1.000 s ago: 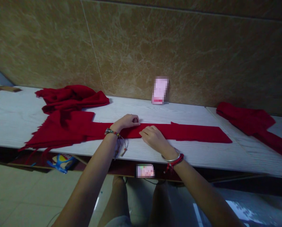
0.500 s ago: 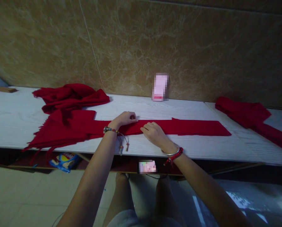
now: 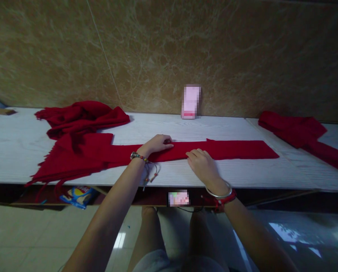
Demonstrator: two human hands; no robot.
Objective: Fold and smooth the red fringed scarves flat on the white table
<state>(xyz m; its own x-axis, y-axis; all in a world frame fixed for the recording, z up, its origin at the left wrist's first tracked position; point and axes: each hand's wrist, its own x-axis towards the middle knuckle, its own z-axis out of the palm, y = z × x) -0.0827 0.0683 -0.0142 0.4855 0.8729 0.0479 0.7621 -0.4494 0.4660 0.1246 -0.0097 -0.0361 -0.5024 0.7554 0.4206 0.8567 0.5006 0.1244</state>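
A long red scarf (image 3: pixel 239 149) lies folded into a narrow strip along the white tabletop, its wider fringed end (image 3: pixel 69 158) spread at the left with strands hanging over the front edge. My left hand (image 3: pixel 159 144) rests across the strip, fingers curled and closed on its far edge. To the right, my right hand (image 3: pixel 204 164) pinches the near edge, thumb hidden beneath the fingers. A small corner of cloth sticks out from the strip's far edge, right of my hands.
Another crumpled red scarf (image 3: pixel 86 117) lies at the back left, and more red cloth (image 3: pixel 296 130) at the right. A blurred pink box-like item (image 3: pixel 191 102) stands against the marbled wall. Below the tabletop (image 3: pixel 157 177), a shelf holds a blue snack bag (image 3: pixel 80 197) and a lit phone (image 3: pixel 178 198).
Both hands have slid right along the strip, my right hand farther than my left, so the gap between them is wider. The scarf stays roughly in place; the view shifted slightly.
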